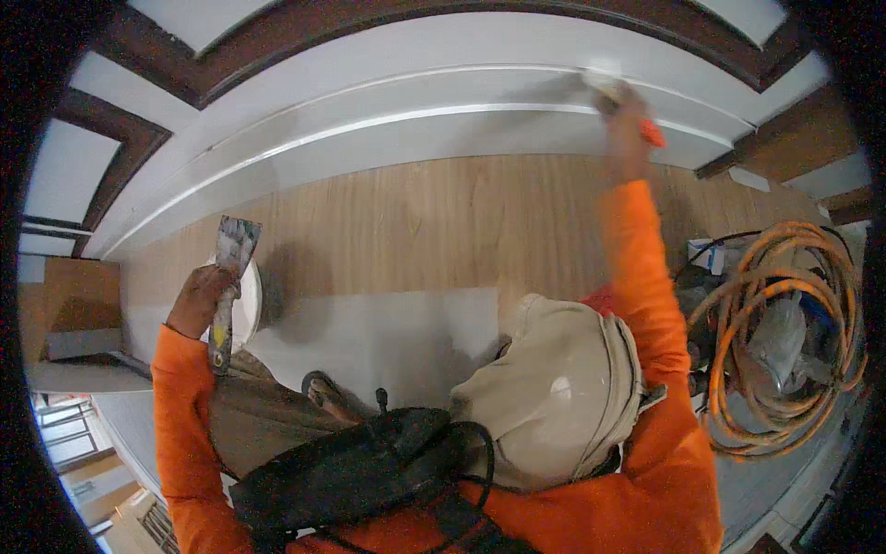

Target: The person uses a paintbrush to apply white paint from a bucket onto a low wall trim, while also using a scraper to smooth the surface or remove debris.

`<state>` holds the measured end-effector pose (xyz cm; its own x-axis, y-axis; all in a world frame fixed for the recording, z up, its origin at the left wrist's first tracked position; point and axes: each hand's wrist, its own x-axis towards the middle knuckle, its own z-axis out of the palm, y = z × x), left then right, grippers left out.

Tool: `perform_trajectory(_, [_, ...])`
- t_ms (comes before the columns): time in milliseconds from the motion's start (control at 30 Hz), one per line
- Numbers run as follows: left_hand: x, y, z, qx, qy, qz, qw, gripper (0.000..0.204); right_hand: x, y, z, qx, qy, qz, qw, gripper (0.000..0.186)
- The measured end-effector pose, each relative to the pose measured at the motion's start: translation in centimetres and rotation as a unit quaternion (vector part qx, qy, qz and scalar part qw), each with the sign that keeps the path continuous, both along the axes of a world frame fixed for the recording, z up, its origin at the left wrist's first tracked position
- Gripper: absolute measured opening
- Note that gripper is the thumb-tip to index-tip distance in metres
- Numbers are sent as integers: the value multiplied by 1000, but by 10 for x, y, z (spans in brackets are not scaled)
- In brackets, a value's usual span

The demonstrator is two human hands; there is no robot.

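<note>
My left hand [197, 300] is closed around a putty knife [238, 242], its wide, stained blade pointing up and away from me. Right beside that hand is a round white container [249, 309], partly hidden by the fingers; whether they also touch its rim I cannot tell. My right hand [626, 120] reaches far forward to the white moulding [443, 90] at the base of the panelled surface. Its fingers are closed on a tool with an orange handle end [652, 135] and a pale head [602, 83] against the moulding. Motion blur hides the tool's exact kind.
Dark brown trim [443, 14] frames the white panels above. Wood-look flooring [397, 226] lies below the moulding. To the right are a coiled orange hose or cable [724, 369] and a clear plastic bag [780, 342]. A black bag [360, 475] hangs at my front.
</note>
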<state>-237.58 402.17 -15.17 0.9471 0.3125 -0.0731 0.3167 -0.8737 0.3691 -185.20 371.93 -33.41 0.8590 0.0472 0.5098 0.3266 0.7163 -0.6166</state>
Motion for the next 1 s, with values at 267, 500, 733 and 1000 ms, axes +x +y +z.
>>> perform_trajectory(267, [-29,25,-3,-183,31,183,965,35,-151,147,49,-86,108,39,990,6])
perform_trajectory(500, [-17,11,6,-140,77,124,979,21,-186,153,85,-461,-90,373,800,28])
perform_trajectory(733, [-20,-68,52,-114,65,-36,991,27,-223,157,117,-674,-341,363,546,39])
perform_trajectory(1000, [-55,-68,60,-147,7,-99,984,29,-253,247,210,-469,-150,535,687,30])
